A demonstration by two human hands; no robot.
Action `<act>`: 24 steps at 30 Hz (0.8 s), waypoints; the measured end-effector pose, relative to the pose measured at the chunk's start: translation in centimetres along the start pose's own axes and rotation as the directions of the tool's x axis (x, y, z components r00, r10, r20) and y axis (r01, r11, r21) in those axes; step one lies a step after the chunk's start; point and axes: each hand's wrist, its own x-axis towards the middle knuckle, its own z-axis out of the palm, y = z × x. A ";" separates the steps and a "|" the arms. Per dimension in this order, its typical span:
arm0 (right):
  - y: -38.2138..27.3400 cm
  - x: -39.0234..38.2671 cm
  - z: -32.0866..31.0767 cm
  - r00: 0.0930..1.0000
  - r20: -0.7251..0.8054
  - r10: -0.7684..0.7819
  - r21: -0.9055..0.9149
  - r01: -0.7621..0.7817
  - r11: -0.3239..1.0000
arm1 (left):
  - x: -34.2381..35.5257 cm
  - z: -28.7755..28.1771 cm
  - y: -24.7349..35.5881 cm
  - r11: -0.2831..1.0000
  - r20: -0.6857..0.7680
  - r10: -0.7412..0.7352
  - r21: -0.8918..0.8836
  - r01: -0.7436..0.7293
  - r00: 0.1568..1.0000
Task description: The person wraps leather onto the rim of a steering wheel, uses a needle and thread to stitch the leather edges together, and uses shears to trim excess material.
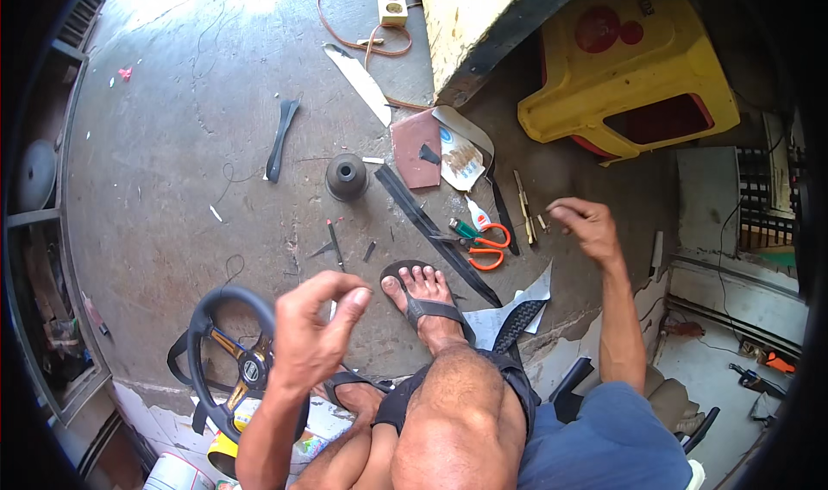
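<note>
My left hand is raised above the rim of a black steering wheel with gold-coloured spokes, which leans beside my left leg. Its thumb and fingers are pinched together; whatever lies between them is too small to make out. Off to the right, my right hand hangs over the floor, also pinched, with its contents unclear. Between the hands lie orange-handled scissors, a small white glue bottle and a long black strip. A piece of black textured material rests on white sheeting near my sandalled foot.
Farther out are a dark cone-shaped object, a reddish flat block, another black strip and a power strip with its cord. A yellow plastic stool lies at the upper right. Shelving borders the left.
</note>
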 end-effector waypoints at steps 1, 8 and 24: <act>0.8 -0.1 -1.1 1.000 -0.002 0.003 0.004 -0.003 1.000 | 0.1 -0.8 1.4 0.991 0.000 -0.058 -0.121 0.058 0.998; 3.5 0.9 -4.3 0.965 -0.261 -0.006 -0.042 -0.005 0.999 | 2.8 -11.1 4.4 0.912 -0.271 -0.024 -0.399 -0.090 0.962; -18.2 -2.3 9.1 0.583 0.242 -0.776 0.117 0.776 0.619 | 1.3 -2.2 8.8 0.988 0.071 0.152 0.028 -0.154 0.986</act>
